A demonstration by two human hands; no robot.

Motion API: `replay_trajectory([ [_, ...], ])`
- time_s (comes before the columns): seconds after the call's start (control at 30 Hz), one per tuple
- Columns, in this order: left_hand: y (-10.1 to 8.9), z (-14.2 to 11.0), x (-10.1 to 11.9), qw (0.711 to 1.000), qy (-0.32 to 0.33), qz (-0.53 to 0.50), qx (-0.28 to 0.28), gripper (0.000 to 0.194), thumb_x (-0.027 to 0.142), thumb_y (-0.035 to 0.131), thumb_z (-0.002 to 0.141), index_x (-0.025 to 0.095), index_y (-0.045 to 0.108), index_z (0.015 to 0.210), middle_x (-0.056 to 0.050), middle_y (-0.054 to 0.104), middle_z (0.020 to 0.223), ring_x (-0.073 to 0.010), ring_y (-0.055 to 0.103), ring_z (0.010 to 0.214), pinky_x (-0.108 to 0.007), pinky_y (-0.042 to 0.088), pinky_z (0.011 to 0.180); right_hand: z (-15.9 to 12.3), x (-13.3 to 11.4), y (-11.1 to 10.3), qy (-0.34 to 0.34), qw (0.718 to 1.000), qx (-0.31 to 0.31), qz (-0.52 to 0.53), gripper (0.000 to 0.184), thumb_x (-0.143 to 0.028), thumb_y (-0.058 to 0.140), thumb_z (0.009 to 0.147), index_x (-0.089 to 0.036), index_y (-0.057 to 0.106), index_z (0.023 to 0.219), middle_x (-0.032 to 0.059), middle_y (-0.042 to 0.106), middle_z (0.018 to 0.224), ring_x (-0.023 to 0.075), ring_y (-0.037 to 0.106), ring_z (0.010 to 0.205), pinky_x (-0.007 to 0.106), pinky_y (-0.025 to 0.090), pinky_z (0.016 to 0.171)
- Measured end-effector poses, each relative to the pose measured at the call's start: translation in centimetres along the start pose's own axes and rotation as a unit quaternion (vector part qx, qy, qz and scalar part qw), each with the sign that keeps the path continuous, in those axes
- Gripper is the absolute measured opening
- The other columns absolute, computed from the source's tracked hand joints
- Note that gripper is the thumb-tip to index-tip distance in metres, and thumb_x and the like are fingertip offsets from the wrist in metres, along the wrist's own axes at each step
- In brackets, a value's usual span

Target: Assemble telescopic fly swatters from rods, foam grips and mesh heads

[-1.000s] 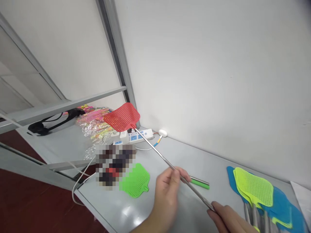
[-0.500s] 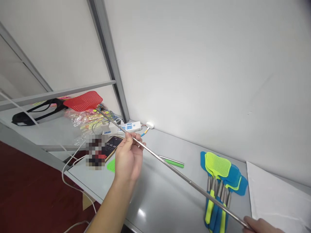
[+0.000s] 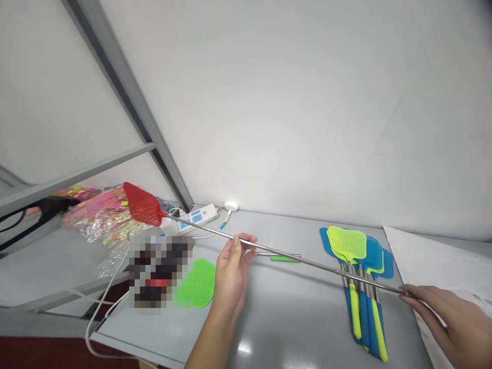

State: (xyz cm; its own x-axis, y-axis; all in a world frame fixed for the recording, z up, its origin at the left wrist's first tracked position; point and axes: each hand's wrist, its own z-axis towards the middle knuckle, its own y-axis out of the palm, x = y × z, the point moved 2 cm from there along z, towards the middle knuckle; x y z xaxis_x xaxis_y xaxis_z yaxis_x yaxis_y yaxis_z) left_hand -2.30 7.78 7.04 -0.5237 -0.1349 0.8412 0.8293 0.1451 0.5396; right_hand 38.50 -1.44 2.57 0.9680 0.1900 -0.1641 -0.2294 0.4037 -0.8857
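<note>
A red fly swatter (image 3: 144, 204) with a long extended metal rod is held across the table by both hands. My left hand (image 3: 234, 271) pinches the rod near its middle, thumb on the near side. At the far right end my right hand (image 3: 446, 310) grips the rod between thumb and fingers; the end itself is hidden. Below the rod lies a green fly swatter (image 3: 203, 282), its head beside my left wrist and its green handle behind the rod. A pile of blue and yellow fly swatters (image 3: 348, 243) rests near my right hand.
A white power strip (image 3: 198, 219) with cables sits by the wall. Plastic-wrapped colourful bundles (image 3: 103, 210) and a black strapped item (image 3: 49, 212) lie behind the metal frame (image 3: 130, 97) at left. White sheeting (image 3: 434, 256) covers the table's right side. Part of the left table is pixelated.
The view has shifted. The red swatter head has turned and dropped, and the rod now lies flatter. My right hand shows more fully, and the green swatter's head is more exposed.
</note>
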Motion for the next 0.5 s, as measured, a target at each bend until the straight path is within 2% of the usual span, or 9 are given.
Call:
replay_trajectory([
  [0.17,-1.0,0.9,0.0,0.998,-0.01,0.058,-0.019,0.028,0.043,0.062,0.089,0.016,0.071,0.092,-0.007,0.067,0.095,-0.0147,0.06,0.083,-0.029,0.049,0.083,0.9,-0.7,-1.0,0.0,1.0,0.008,-0.025,0.036,-0.052,0.047,0.091,-0.023,0.068,0.098,0.0109,0.071,0.095,0.0289,0.066,0.085,0.043,0.049,0.077],
  [0.27,-1.0,1.1,-0.5,0.997,0.009,0.071,0.025,0.028,0.044,0.063,0.088,0.018,0.071,0.09,-0.004,0.068,0.092,-0.0136,0.059,0.079,-0.029,0.049,0.083,2.0,-1.4,-1.8,-0.01,0.999,0.017,-0.034,0.031,-0.046,0.048,0.092,-0.023,0.068,0.097,0.0111,0.071,0.093,0.0283,0.066,0.082,0.042,0.048,0.074],
  [0.37,-0.2,0.4,-1.7,0.991,0.016,0.121,0.048,0.028,0.045,0.06,0.089,0.019,0.071,0.089,-0.003,0.069,0.09,-0.0136,0.059,0.08,-0.028,0.047,0.084,3.2,-3.5,-2.0,-0.058,0.998,0.031,-0.01,0.027,-0.045,0.051,0.092,-0.024,0.068,0.098,0.0077,0.071,0.088,0.0245,0.066,0.076,0.039,0.048,0.069],
  [0.43,1.0,-0.7,-2.8,0.986,-0.004,0.167,0.016,0.029,0.045,0.058,0.091,0.02,0.072,0.089,-0.004,0.07,0.091,-0.0154,0.06,0.084,-0.028,0.046,0.084,4.0,-5.7,-1.8,-0.094,0.994,0.041,0.028,0.025,-0.042,0.052,0.093,-0.024,0.067,0.1,0.0061,0.07,0.088,0.0222,0.066,0.077,0.036,0.049,0.07],
  [0.5,2.6,-2.1,-3.8,0.979,-0.033,0.198,-0.039,0.031,0.045,0.056,0.092,0.02,0.074,0.091,-0.005,0.072,0.094,-0.0171,0.06,0.086,-0.028,0.045,0.084,4.7,-7.8,-1.3,-0.108,0.991,0.043,0.063,0.021,-0.037,0.052,0.094,-0.023,0.066,0.102,0.0055,0.07,0.089,0.0205,0.066,0.081,0.033,0.051,0.072],
])
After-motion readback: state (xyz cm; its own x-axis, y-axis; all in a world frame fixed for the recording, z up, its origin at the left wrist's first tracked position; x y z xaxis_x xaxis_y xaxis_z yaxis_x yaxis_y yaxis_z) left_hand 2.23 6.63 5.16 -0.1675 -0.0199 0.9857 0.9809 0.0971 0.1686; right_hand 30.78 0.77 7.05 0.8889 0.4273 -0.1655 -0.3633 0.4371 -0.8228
